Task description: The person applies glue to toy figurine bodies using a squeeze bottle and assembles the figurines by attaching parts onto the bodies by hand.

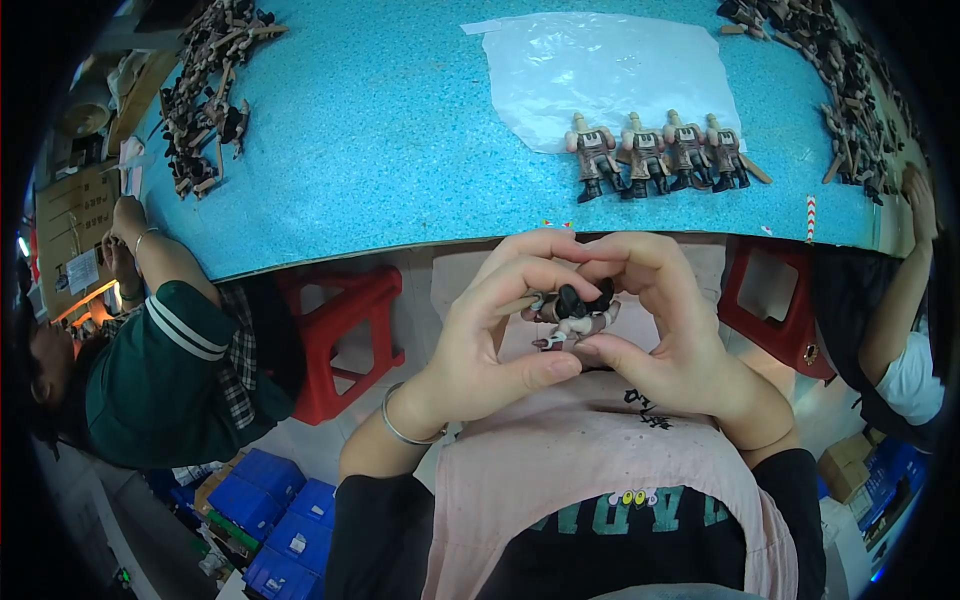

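Both my hands hold one small toy figure (574, 314) with dark and pale parts, close to my chest and below the table edge. My left hand (500, 335) grips it from the left, thumb underneath. My right hand (662, 325) grips it from the right, fingers curled over the top. Much of the figure is hidden by my fingers. On the blue table (380, 130) stand several finished brown toy figures (655, 155) in a row, at the near edge of a clear plastic sheet (610, 70).
Piles of loose brown figure parts lie at the table's far left (205, 85) and far right (850, 85). A person in a green sleeve (150, 360) sits at left, another person's arm (900, 300) at right. Red stools (345, 335) stand under the table; blue bins (270, 520) on the floor.
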